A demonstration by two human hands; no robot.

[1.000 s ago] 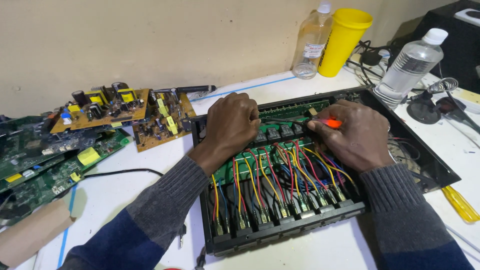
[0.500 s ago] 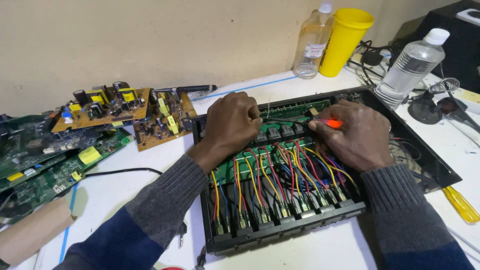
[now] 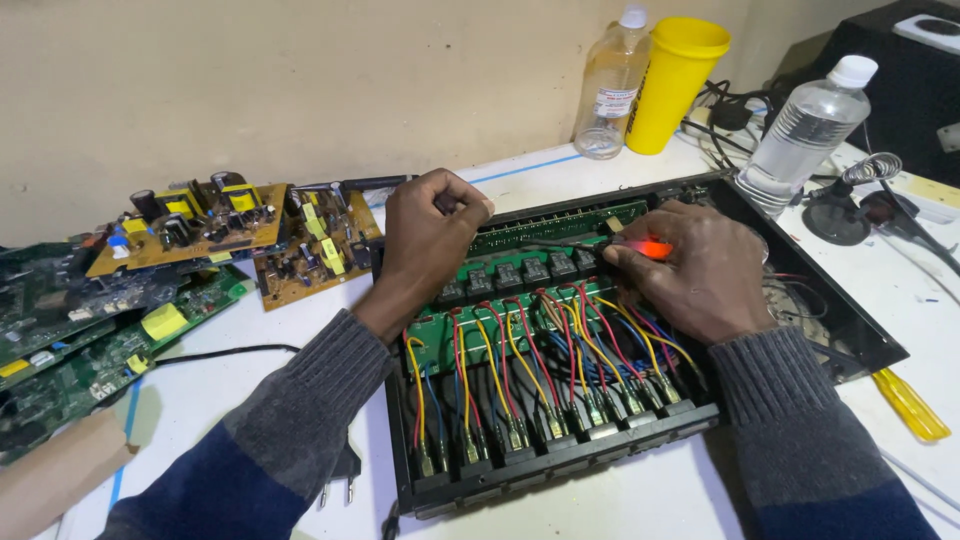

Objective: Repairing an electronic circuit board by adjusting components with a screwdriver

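An open black electronics case (image 3: 560, 455) lies on the white table, holding a green circuit board (image 3: 560, 225) with black relays and several red, yellow and blue wires (image 3: 520, 360) running to front sockets. My left hand (image 3: 425, 240) rests closed on the case's far left corner, gripping its edge. My right hand (image 3: 690, 270) lies over the board's right part and holds a small tool with a glowing red-orange handle (image 3: 648, 247), tip pointing left toward the board.
Brown circuit boards (image 3: 235, 235) and green ones (image 3: 90, 340) lie at left. A yellow cup (image 3: 680, 85), two clear bottles (image 3: 610, 85) (image 3: 805, 135), a coil stand (image 3: 835, 205) and cables sit at back right. A yellow-handled tool (image 3: 910, 405) lies at right.
Both hands stay in almost the same place; the view has shifted only slightly.
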